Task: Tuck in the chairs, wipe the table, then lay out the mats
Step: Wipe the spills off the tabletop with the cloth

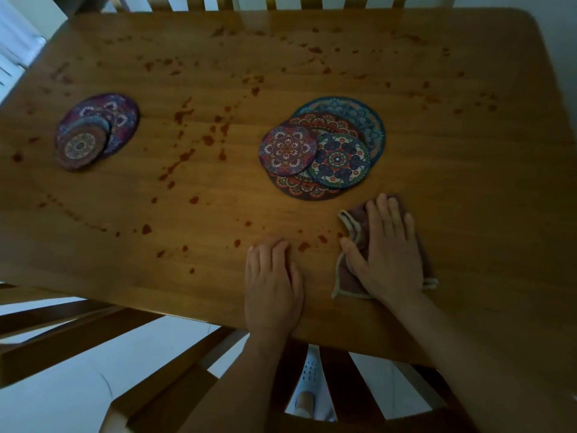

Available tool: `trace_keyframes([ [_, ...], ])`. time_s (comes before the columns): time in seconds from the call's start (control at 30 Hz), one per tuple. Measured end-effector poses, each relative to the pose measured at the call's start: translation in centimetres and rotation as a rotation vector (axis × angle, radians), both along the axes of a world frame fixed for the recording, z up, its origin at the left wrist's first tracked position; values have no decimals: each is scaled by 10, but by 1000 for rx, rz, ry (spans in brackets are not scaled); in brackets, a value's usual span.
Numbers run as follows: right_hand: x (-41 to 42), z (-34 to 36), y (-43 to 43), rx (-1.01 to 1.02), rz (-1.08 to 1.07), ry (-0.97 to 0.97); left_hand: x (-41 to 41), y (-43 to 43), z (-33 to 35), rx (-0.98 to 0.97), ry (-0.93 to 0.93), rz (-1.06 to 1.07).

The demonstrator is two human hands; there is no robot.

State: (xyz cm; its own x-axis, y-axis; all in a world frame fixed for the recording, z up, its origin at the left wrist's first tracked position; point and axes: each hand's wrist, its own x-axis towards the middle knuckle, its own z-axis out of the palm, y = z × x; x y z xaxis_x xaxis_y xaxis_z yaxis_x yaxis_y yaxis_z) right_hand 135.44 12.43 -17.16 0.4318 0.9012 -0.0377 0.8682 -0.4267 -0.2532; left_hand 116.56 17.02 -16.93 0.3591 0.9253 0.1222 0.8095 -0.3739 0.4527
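The wooden table is spattered with many reddish-brown stains. My right hand lies flat with straight fingers, pressing a brownish cloth onto the tabletop near the front edge. My left hand rests flat on the bare wood just left of it, holding nothing. A pile of several round patterned mats lies just beyond the cloth. A second pile of two mats sits at the left of the table.
A wooden chair back stands below the table's near edge, in front of me. More chair slats show at the far edge. A pale floor and a white shoe show through the slats.
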Motion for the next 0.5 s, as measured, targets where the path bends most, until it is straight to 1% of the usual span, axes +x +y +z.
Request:
trace_keyframes([
  [0.17,-36,-1,2,16,87,-10,-1,0,5,-31,-49,-19],
  [0.3,-60,2,4,86,157,78,-3,0,5,-65,-117,-26],
  [0.37,-73,6,2,132,222,211,-4,0,7,-85,-185,-47],
  [0.43,-81,11,2,190,243,408,-6,-1,9,-136,-296,-37],
  [0.47,-82,16,3,219,204,554,-6,-2,12,-179,-383,14],
  [0.5,-82,23,6,238,104,748,-5,-2,17,-225,-490,100],
])
